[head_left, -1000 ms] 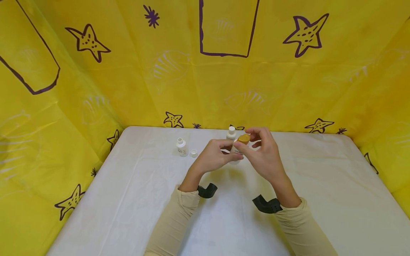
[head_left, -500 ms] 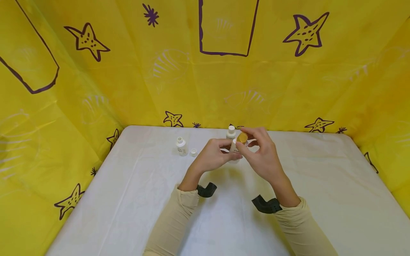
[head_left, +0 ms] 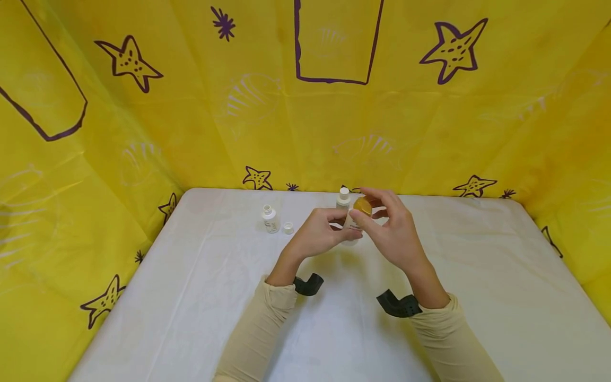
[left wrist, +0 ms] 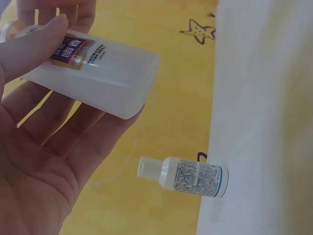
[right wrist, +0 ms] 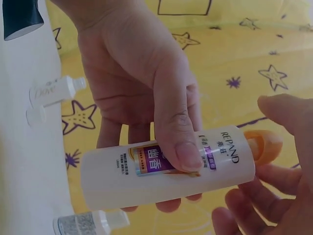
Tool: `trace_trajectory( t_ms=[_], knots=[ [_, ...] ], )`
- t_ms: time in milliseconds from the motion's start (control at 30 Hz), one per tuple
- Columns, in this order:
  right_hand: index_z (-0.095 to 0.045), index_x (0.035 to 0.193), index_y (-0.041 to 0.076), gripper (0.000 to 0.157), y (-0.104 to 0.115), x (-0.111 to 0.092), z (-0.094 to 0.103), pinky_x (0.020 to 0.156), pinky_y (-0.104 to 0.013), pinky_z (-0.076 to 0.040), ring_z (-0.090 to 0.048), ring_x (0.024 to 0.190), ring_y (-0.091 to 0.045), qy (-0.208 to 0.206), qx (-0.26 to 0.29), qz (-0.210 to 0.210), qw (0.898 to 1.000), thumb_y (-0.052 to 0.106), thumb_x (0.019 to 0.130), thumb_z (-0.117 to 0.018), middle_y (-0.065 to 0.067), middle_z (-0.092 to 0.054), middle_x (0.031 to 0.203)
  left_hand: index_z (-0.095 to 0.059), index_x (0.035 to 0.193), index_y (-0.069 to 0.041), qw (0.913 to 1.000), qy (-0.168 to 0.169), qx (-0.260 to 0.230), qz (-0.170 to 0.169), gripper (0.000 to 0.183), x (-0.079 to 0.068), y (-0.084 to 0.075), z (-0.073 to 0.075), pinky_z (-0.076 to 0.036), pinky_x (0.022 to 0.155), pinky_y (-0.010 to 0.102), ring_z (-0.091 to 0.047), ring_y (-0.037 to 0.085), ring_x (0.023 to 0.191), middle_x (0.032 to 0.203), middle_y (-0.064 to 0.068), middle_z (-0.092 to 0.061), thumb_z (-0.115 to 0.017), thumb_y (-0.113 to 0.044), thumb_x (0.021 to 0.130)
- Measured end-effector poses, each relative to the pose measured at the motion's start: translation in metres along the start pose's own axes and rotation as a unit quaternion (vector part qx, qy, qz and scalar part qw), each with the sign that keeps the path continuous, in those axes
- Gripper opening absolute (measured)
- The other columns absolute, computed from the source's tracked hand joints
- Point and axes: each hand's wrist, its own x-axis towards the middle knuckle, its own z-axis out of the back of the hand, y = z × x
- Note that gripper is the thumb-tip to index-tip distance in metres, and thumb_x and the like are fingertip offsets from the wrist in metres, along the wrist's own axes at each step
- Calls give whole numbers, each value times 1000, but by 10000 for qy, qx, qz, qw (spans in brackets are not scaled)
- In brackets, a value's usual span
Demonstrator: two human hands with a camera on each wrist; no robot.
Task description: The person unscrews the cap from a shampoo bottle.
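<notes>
My left hand point(head_left: 315, 233) holds a white toiletry bottle point(right wrist: 110, 181) above the table, thumb across its printed front label and fingers behind. The bottle is tilted, its orange cap point(right wrist: 269, 147) toward my right hand. In the right wrist view a bit of pale neck shows between the bottle's shoulder and the cap, which sits askew. My right hand point(head_left: 393, 233) is around the cap with loosely bent fingers. One finger touches the cap's side, while the thumb stands a little apart from it in the right wrist view. The bottle's lower part is partly hidden by my left fingers in the head view.
An uncapped white Dove bottle point(head_left: 270, 220) stands on the left of the white-covered table point(head_left: 191, 297), with a small white cap point(head_left: 288, 228) beside it. Behind my hands stands a capped white bottle point(left wrist: 195, 177). A yellow patterned curtain point(head_left: 305, 138) encloses the table.
The orange cap has turned a little and shows a different side. My right fingers and thumb have shifted slightly around it; my left hand holds the bottle in nearly the same place.
</notes>
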Motion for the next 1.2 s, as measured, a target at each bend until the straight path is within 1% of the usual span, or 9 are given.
trace_trajectory(
  t_ms=[100,233,367,567,667,800,867,1000,1200],
  knots=[
    [-66,125,5,36,0,0,0,82,-24,-53,-59,102,-20,-92,-46,-130,9999,14,92,-77,-11,-64,112,-76,116,-23,10000,38,-50,0,26,0,-1,-2,-61,84,27,-72,9,91,102,-2,-76,-80,-27,90],
    [-69,119,5,29,0,0,1,82,-19,-52,-60,99,-17,-136,-60,-80,9999,13,92,-77,-11,-65,109,-76,111,-22,10000,35,13,-10,23,0,-3,-2,-61,82,26,-72,9,91,101,-2,-76,-80,-27,90],
    [-70,124,7,31,-2,-1,2,82,-12,-50,-57,98,-7,-20,-56,210,9998,9,93,-74,-9,-67,110,-76,103,-21,9998,-8,193,-25,15,0,-3,-1,-61,82,26,-71,10,91,98,-3,-76,-80,-28,90],
    [-67,134,16,37,-3,-2,7,69,-19,-50,-55,101,-4,326,-213,449,9982,10,97,-69,-3,-69,121,-77,104,-19,9998,-102,178,-19,17,0,-1,1,-61,82,28,-73,15,93,101,-1,-77,-80,-27,89],
    [-66,136,14,39,-1,-1,9,78,-18,-51,-56,106,-8,434,-189,491,9977,9,97,-68,-4,-69,129,-77,105,-19,9998,-105,163,12,19,0,-1,2,-61,83,28,-73,13,93,102,-1,-77,-81,-28,89],
    [-62,139,11,45,-1,0,10,90,-19,-51,-58,111,-15,405,-117,283,9987,11,95,-72,-7,-66,133,-75,101,-20,9998,-69,163,22,16,-1,0,2,-60,84,27,-72,11,91,97,-3,-75,-80,-31,89],
    [-61,137,9,46,0,0,10,88,-21,-51,-58,109,-17,282,-179,50,9994,15,94,-75,-10,-63,130,-75,101,-21,9999,-57,138,-9,16,-1,-1,1,-60,84,27,-72,11,90,95,-4,-74,-80,-31,90],
    [-61,124,5,41,1,1,8,79,-21,-46,-55,98,-20,-7,-450,-373,9983,22,91,-79,-12,-59,110,-75,103,-22,9999,-15,87,-113,16,0,-2,-1,-61,84,27,-71,12,89,92,-4,-73,-80,-30,90],
    [-65,111,5,35,2,0,6,74,-30,-48,-53,88,-17,-193,-737,-391,9963,25,88,-82,-9,-62,100,-75,107,-25,9998,94,59,-141,17,-1,-2,-3,-61,84,26,-68,12,85,86,-4,-68,-79,-30,91]
  ],
)
